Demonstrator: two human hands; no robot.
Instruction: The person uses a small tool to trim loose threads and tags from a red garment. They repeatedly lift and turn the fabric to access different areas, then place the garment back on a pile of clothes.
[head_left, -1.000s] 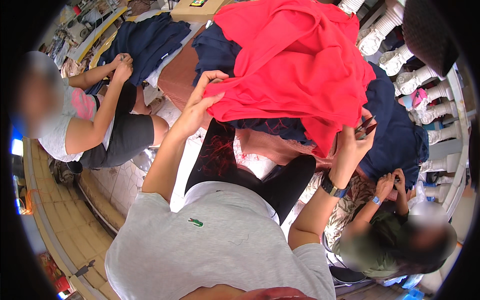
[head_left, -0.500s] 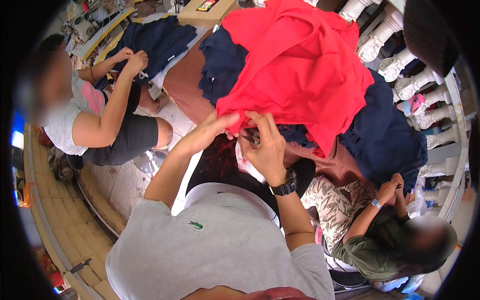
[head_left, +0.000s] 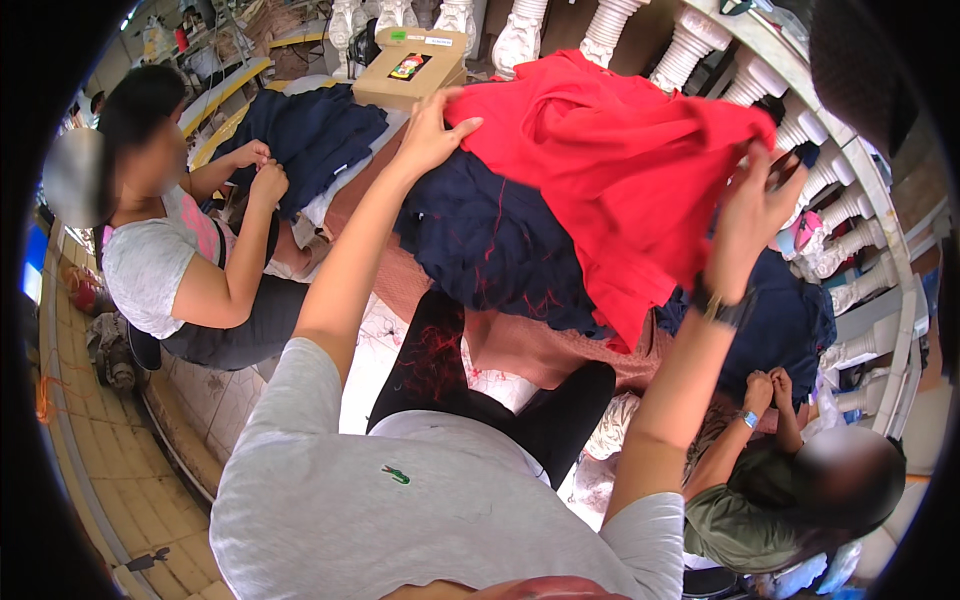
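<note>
A red garment (head_left: 610,150) is stretched between my hands, over a heap of dark navy cloth (head_left: 500,240) with loose red threads on it. My left hand (head_left: 430,138) grips its upper left edge, the thumb pointing right. At the garment's right edge, my right hand (head_left: 750,220) is partly smeared by motion, its fingers closed on the cloth. A small dark object (head_left: 805,154) shows by the right fingers; its kind is unclear. The lower part of the garment hangs over the front of the heap.
A brown cardboard box (head_left: 410,75) sits behind the heap. White balusters (head_left: 690,45) line the back and right. One person (head_left: 150,270) at left and another (head_left: 740,520) at right handle navy cloth. Red threads (head_left: 435,355) lie on my dark trousers.
My hands have moved apart and away from my lap, left hand to the far left edge, right hand to the right. The red garment has spread and shifted back, uncovering navy cloth.
</note>
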